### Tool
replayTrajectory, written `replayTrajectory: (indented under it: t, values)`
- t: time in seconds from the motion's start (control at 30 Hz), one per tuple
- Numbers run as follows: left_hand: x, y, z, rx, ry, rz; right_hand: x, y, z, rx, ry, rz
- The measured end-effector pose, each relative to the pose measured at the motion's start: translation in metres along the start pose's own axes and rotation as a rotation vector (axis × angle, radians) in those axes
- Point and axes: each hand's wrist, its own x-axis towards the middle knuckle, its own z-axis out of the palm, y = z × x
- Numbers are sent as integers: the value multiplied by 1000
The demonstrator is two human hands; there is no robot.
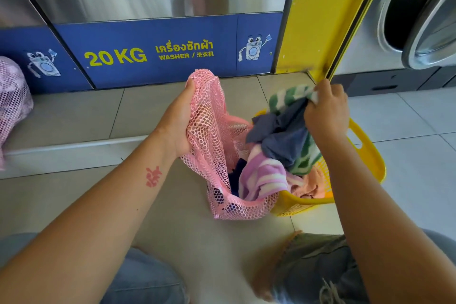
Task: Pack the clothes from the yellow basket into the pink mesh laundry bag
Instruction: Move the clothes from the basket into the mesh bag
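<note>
The pink mesh laundry bag point(214, 145) stands on the floor tiles with its mouth open to the right. My left hand point(179, 119) grips its upper rim and holds it up. Dark cloth shows through the mesh at the bottom. The yellow basket point(367, 153) sits right beside the bag, touching it. My right hand point(325, 111) is shut on a bunch of clothes lifted above the basket: a green-and-white striped towel point(283, 99) and a grey-blue garment point(283, 136). A purple-and-white striped towel point(264, 175) hangs over the bag's mouth. An orange cloth point(313, 185) lies in the basket.
A steel 20 KG washer with a blue base panel point(153, 52) stands just behind the bag. A yellow pillar point(318, 20) and a second washer with an open door point(429, 15) are at the right. Another filled pink mesh bag point(12, 103) lies far left. My knees point(320, 269) are below.
</note>
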Motion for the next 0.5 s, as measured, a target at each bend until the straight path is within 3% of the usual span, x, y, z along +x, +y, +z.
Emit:
replayTrajectory:
  t: [0.13,0.23,0.33,0.4,0.5]
  values:
    - [-5,1,0,22,19,1,11,3,-8,236,-82,273]
    - [-12,2,6,26,10,11,12,-19,-29,413,225,240]
    - [-14,3,9,17,-3,13,4,-50,-52,596,498,30]
    - [-15,4,10,16,-10,26,-6,-74,-62,695,491,-123]
    - [-16,4,10,8,-13,33,-31,-104,-53,801,225,-246]
